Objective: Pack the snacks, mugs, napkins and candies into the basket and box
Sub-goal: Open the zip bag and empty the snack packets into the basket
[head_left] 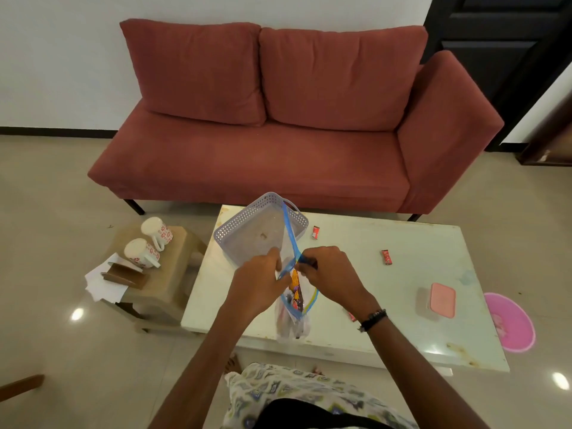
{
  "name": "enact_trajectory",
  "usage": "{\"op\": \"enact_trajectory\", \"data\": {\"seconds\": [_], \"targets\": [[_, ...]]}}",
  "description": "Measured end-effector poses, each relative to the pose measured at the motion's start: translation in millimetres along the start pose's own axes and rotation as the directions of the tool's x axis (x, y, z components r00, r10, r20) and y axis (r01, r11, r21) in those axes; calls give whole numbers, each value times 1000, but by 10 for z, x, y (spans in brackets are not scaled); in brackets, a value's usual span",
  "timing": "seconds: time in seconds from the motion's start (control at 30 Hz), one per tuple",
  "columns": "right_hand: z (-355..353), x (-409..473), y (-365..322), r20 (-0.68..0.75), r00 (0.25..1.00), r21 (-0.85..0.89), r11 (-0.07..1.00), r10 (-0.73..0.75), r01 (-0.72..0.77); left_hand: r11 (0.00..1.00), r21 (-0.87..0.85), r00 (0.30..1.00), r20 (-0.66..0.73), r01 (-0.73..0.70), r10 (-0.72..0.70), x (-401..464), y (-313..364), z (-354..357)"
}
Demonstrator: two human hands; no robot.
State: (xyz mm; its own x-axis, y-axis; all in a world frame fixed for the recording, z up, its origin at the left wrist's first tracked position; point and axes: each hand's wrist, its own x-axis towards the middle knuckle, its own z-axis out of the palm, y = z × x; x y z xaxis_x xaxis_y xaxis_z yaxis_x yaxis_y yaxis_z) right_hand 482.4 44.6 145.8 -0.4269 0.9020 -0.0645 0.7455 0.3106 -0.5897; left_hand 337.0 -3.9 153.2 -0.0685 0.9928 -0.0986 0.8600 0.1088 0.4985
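In the head view, you are holding a clear plastic zip bag (pixel 294 300) of snacks over the white table (pixel 387 305). Your left hand (pixel 258 283) is gripping one side of its mouth and your right hand (pixel 329 275) is pinching the blue seal strip, so you are probably closing it. Next, I think, it is going into the perforated grey basket (pixel 247 233), just behind. Three small red candies (pixel 386 257) are lying loose; two glossy mugs (pixel 148 246) are waiting on the side stool (pixel 173 274).
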Motion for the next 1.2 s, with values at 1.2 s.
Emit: {"op": "enact_trajectory", "data": {"seconds": [1.2], "targets": [[-137,-46,337,-222,937,-185,932,270,-312,949,-276,905,-347,150,-244,125,-92,327]]}}
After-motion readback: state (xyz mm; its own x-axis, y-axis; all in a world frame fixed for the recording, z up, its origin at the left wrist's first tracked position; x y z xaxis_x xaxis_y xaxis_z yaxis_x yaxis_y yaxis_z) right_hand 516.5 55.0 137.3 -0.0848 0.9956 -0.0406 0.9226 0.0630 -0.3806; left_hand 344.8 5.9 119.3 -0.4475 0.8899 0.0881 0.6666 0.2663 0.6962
